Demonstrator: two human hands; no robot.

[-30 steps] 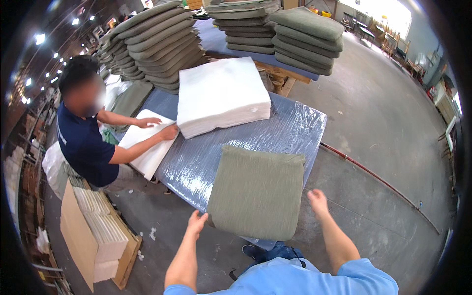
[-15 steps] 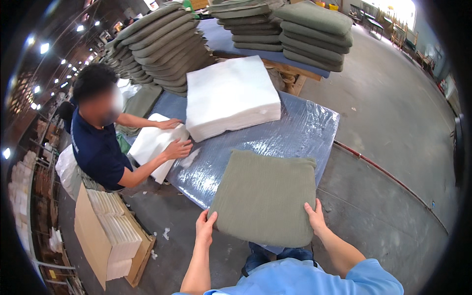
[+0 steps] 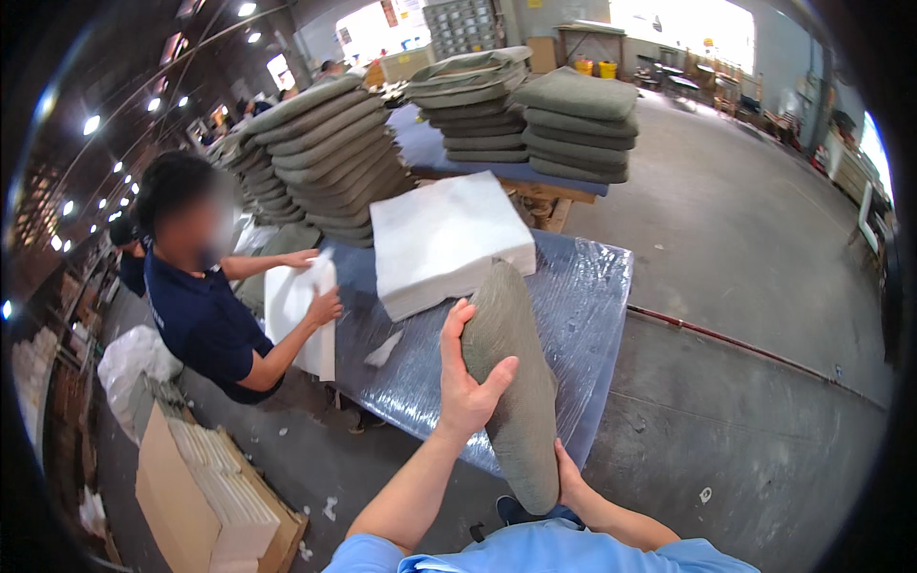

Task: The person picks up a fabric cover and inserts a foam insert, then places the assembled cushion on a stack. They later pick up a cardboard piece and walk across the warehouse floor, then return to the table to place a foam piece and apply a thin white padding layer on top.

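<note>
An olive-green seat cushion [image 3: 516, 382] is tipped up on its side in front of me, so I see it narrow along its edge. My left hand [image 3: 468, 387] presses against its left face, fingers up along the cover and thumb spread apart. Low on the other side, my right hand [image 3: 573, 482] supports the cushion; most of its fingers are behind the cover. Beyond the cushion, a stack of white padding sheets [image 3: 449, 234] lies on the table wrapped in clear plastic [image 3: 583, 315].
At the left, a person in a dark shirt [image 3: 215, 315] holds a white pad [image 3: 320, 334]. Cushion piles [image 3: 334, 153] rise behind the table, with another stack [image 3: 583, 124] farther right. Flat boards [image 3: 205, 487] stand on the floor at lower left. A red pipe [image 3: 726, 349] crosses the floor.
The cushion has turned from lying face-up to standing on edge. My left hand has moved up onto its face. The co-worker's pad has turned more upright, and my view has tilted up.
</note>
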